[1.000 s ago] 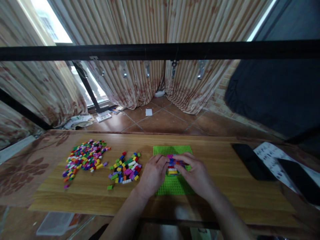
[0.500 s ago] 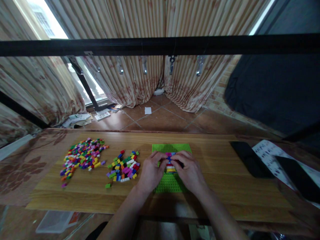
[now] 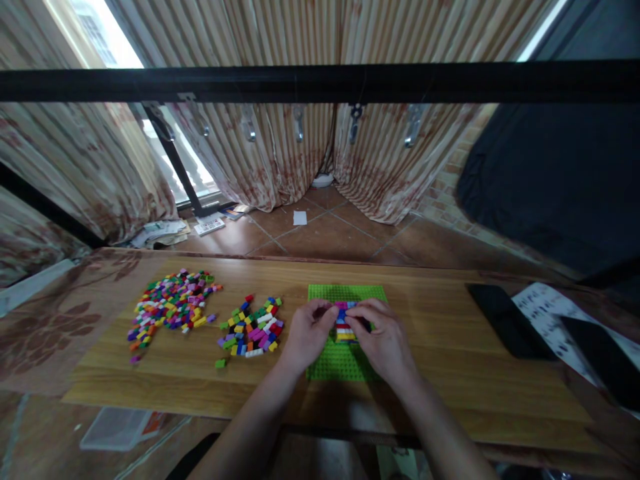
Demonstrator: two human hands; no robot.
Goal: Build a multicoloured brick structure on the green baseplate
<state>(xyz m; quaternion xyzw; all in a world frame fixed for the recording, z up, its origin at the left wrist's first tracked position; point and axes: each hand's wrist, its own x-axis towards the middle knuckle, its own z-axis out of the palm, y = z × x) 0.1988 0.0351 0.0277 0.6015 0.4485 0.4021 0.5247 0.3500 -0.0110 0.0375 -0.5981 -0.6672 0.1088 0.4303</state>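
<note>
Baseplate (image 3: 345,365), green, lying flat on wooden tabletop (image 3: 465,347), bearing rows of coloured bricks (image 3: 345,337) about its middle. Left hand (image 3: 309,333) and right hand (image 3: 384,335) flanking blue brick (image 3: 342,314) over baseplate, fingers bending in near thumbs; whether either is gripping brick, cannot tell. Smaller brick pile (image 3: 253,330) sitting left of baseplate, larger brick pile (image 3: 173,303) lying farther left. Black slab (image 3: 507,323), printed sheet (image 3: 534,305) lying well right of baseplate.

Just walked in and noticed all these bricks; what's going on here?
A person's left hand and right hand are at a cluster of bricks on a green baseplate; whether either grips one is unclear. To the left, a big pile and a smaller pile of loose bricks lie on the table.
</note>
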